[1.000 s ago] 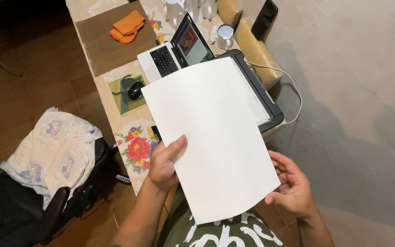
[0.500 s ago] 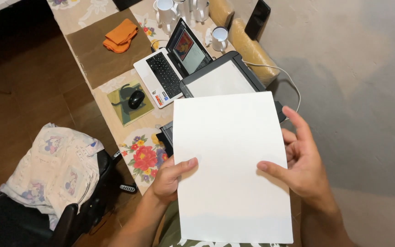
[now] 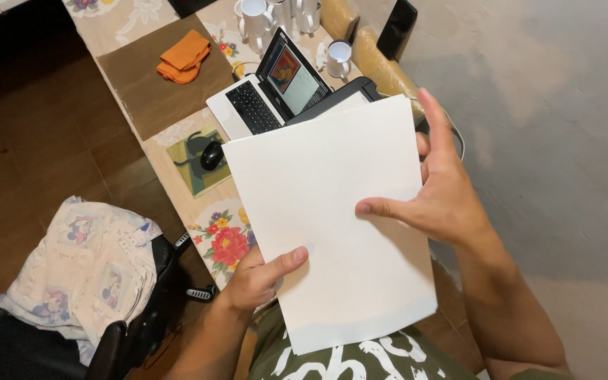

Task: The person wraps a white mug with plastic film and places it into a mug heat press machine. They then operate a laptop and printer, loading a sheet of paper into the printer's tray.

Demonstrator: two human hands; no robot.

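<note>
I hold a blank white sheet of paper in front of me, over a black scanner that it mostly hides. My left hand grips the sheet's lower left edge, thumb on top. My right hand rests on the sheet's right side, thumb across the front and fingers at the right edge. A small open laptop with a lit screen stands just beyond the scanner on the long table.
On the table lie a black mouse on a mouse pad, an orange cloth, several white mugs and a dark phone. An office chair draped with a patterned cloth stands at the left.
The sheet has tilted and risen over the scanner. My right hand has moved up along the sheet's right edge; my left hand keeps its hold at the lower left.
</note>
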